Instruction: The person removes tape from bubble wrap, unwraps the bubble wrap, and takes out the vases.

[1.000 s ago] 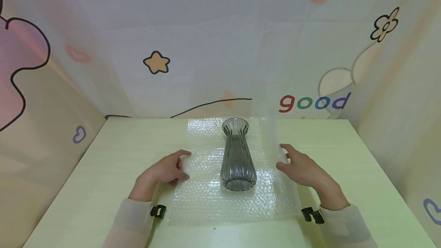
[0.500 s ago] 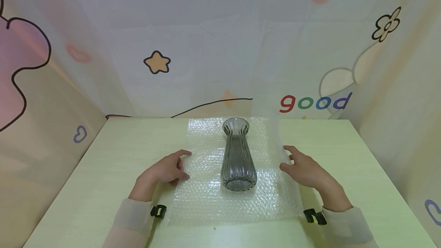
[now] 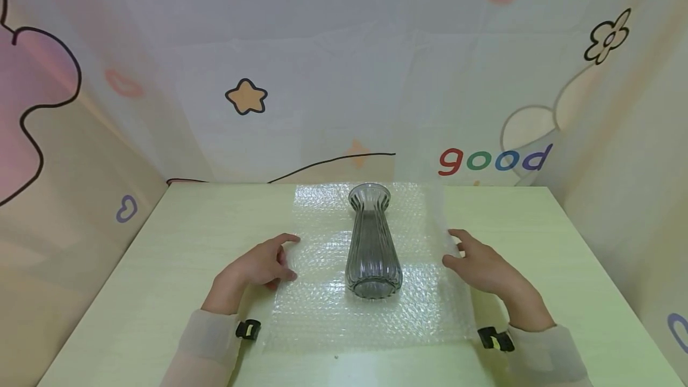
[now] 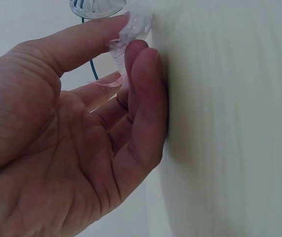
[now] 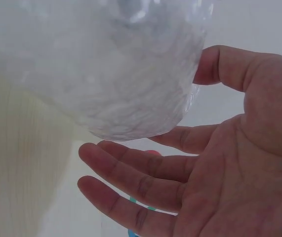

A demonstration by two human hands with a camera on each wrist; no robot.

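A grey ribbed glass vase (image 3: 372,243) lies on its side on a sheet of clear bubble wrap (image 3: 317,315), its flared mouth pointing away from me. At the sheet's left edge, my left hand (image 3: 260,264) holds the wrap between thumb and curled fingers; the left wrist view shows the crumpled edge (image 4: 136,22) there. My right hand (image 3: 484,264) is at the opposite edge, thumb and index finger touching the wrap. In the right wrist view that edge (image 5: 145,118) curves up, and the other fingers (image 5: 131,173) are extended loosely beneath it. Neither hand touches the vase.
The pale table (image 3: 204,214) extends on both sides of the sheet. A printed curtain (image 3: 322,76) stands behind and beside it. Black wrist mounts (image 3: 248,329) sit by both cuffs. A tiny dark speck (image 3: 336,357) shows near the front.
My right hand has drifted slightly rightward, and the wrap's right edge has spread outward with it. The left hand and the vase keep their places; the head view has shifted slightly.
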